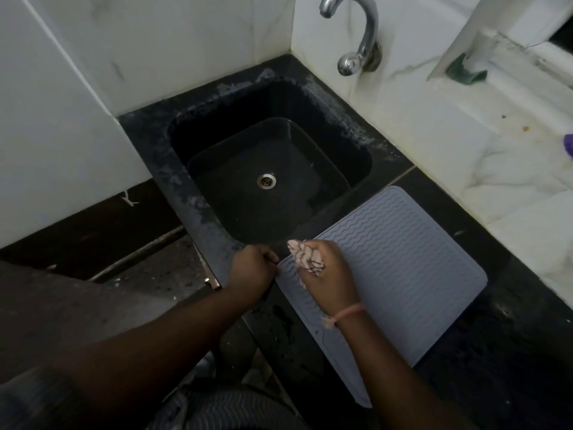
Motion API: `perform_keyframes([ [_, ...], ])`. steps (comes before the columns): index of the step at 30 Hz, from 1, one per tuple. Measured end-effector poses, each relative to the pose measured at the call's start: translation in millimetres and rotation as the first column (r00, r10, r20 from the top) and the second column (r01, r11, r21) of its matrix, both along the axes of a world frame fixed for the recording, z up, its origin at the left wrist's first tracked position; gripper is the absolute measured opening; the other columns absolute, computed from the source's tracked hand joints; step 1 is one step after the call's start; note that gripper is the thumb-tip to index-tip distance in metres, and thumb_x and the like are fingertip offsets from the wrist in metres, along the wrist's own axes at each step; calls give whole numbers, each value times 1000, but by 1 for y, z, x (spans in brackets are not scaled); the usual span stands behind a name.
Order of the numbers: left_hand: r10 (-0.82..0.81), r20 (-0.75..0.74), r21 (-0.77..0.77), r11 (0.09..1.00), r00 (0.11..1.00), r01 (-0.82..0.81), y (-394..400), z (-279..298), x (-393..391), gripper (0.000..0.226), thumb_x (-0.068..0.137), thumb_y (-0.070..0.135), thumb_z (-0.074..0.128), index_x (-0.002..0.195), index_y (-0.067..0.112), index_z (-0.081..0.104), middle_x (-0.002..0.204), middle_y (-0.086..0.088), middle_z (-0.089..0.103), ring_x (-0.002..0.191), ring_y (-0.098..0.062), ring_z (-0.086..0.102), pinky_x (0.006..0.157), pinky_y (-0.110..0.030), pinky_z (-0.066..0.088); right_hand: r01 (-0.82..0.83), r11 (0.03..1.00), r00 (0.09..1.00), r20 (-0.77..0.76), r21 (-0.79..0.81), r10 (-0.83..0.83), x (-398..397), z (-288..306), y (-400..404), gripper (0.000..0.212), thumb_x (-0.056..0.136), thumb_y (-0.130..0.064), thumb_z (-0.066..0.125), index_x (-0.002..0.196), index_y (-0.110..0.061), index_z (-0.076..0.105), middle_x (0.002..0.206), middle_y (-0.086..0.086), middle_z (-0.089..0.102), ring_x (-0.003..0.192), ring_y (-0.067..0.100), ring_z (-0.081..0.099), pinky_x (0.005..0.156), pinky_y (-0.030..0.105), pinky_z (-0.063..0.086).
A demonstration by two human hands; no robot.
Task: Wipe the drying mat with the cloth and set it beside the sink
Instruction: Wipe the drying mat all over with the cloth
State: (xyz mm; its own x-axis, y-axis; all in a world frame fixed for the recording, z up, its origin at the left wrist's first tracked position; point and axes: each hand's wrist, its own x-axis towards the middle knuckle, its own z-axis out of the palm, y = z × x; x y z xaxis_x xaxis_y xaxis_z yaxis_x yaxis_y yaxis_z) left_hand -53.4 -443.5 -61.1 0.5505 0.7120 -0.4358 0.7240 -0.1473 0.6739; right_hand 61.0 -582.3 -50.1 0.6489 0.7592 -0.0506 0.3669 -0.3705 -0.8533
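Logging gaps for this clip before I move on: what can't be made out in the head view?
- Most of the cloth: the right hand wraps it.
- Left hand fingertips at the drying mat corner: curled under, grip unclear.
- Purple object: cut off by the right edge.
- Green item on the ledge: too small.
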Motion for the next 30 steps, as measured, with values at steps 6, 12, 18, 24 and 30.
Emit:
perform_keyframes([
  [6, 22, 74, 95, 995, 997, -29, -5, -3, -4, 14, 77, 5, 73, 72, 17, 69, 70, 5, 70, 67, -8, 64, 56, -25, 43, -112, 977, 989, 78, -183, 128, -1, -3, 23, 22, 85, -20, 75, 93, -28, 56, 83, -9, 65, 75, 9, 62, 62, 34, 51],
  [12, 96, 68, 90, 991, 993, -102, -5, 1, -2, 19, 81, 16, 75, 83, 20, 57, 75, 2, 68, 68, -11, 61, 55, -25, 38, -121, 950, 967, 183, -287, 178, -2, -2, 40, 22, 91, -33, 68, 88, -26, 48, 75, 0, 64, 70, 24, 61, 56, 37, 46],
  [18, 63, -62, -39, 997, 996, -66, 7, 6, 2, 37, 74, 7, 83, 90, 16, 51, 84, -5, 71, 74, -17, 66, 57, -24, 48, -8, 929, 984, 164, -369, 74, 28, -3, 49, 28, 84, -31, 75, 95, -29, 49, 81, -3, 67, 76, 21, 66, 65, 39, 56],
  [24, 72, -84, -65, 995, 994, -78, 9, 4, 4, 40, 71, 5, 85, 89, 17, 51, 83, -5, 72, 74, -21, 69, 70, -40, 60, 145, 910, 974, 220, -389, -61, 68, 3, 49, 26, 87, -28, 75, 97, -24, 51, 82, -3, 66, 78, 20, 66, 64, 32, 51],
  [30, 68, -44, 38, 997, 997, -66, -6, 10, 25, 27, 78, 8, 74, 88, 20, 52, 83, -3, 67, 76, -20, 65, 61, -32, 51, 91, 949, 996, 46, -302, -80, 58, 11, 43, 27, 85, -34, 78, 89, -24, 53, 75, -6, 67, 71, 14, 67, 66, 40, 59],
])
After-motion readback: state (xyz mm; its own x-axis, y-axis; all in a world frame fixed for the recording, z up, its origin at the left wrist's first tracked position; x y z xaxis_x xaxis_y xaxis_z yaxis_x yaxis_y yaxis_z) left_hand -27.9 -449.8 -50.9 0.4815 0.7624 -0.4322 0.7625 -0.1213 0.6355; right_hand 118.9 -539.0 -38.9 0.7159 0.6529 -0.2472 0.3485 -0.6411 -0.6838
